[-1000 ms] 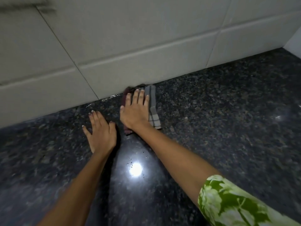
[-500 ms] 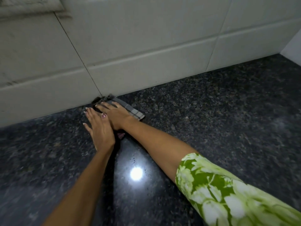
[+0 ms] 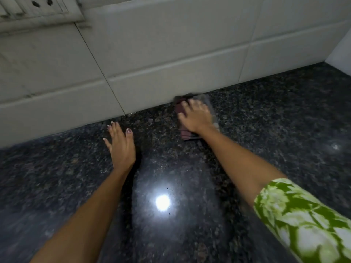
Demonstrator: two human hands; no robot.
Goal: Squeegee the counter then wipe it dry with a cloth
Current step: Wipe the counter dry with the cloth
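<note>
A folded cloth (image 3: 185, 132), maroon with grey checks, lies flat on the dark speckled granite counter (image 3: 275, 130) against the foot of the tiled wall. My right hand (image 3: 196, 116) presses down on top of it, palm flat, covering most of it. My left hand (image 3: 121, 147) rests flat on the bare counter to the left of the cloth, fingers together, holding nothing. No squeegee is in view.
White wall tiles (image 3: 171, 54) run along the back of the counter. A socket plate (image 3: 34, 8) sits on the wall at the top left. A lamp's reflection (image 3: 162, 203) shines on the counter between my forearms. A white edge (image 3: 341, 54) stands at the far right.
My right hand has slid the cloth to the right along the wall, away from my left hand. My left hand stays flat on the counter.
</note>
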